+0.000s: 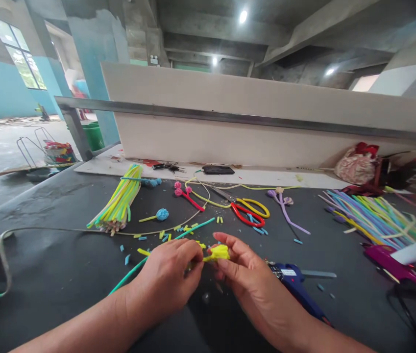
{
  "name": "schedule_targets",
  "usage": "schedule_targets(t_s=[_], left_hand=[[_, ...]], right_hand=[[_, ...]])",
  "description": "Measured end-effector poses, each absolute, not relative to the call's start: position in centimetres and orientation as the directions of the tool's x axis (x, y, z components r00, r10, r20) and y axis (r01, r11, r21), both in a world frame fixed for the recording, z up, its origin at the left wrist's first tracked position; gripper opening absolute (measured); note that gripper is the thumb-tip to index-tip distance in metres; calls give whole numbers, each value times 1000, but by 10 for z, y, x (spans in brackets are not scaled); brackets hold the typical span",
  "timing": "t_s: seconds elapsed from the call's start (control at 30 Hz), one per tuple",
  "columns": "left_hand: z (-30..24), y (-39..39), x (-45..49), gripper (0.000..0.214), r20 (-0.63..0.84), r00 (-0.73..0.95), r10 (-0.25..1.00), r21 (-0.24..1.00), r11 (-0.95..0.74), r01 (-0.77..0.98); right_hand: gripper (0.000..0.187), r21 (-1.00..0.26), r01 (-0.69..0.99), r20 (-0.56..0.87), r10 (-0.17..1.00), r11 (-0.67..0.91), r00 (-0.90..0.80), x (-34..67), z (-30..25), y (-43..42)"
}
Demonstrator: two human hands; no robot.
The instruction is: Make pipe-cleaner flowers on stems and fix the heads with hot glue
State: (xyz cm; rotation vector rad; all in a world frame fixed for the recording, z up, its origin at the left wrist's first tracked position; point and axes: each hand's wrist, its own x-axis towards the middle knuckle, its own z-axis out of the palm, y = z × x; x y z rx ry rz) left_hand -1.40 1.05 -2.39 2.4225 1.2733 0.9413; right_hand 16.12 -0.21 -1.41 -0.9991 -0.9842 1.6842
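my l hand (173, 272) & r hand (248, 274) pinch the yellow piece (220, 252) — prob mid-shaping; next move needs light, steady fingers.

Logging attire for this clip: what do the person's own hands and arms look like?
The left hand and right hand are bare, without gloves. The forearms show no sleeve, watch or bracelet. Rings can't be ruled out on hidden parts.
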Motion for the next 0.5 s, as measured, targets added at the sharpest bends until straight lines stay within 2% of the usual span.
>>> schedule_targets(t_s=[0.13, 0.27, 0.37, 0.5], left_hand=[[-22, 9, -13, 6, 392, 428, 814, 478, -578, 662], [-22, 5, -12, 18, 362, 420, 832, 563, -554, 613], [-26, 2, -10, 26, 442, 410, 798, 606, -602, 520], [-27, -1, -8, 25, 537, 388, 749, 600, -662, 449]], right_hand=[[32, -955, -234, -124, 964, -180, -237, 165, -18, -1], [29, -975, -177, -84, 961, -134, -265, 162, -17, -1], [31, -987, -128, -65, 964, -101, -260, 159, -12, -1], [46, -994, -87, -53, 975, -73, -215, 160, -6, -2]])
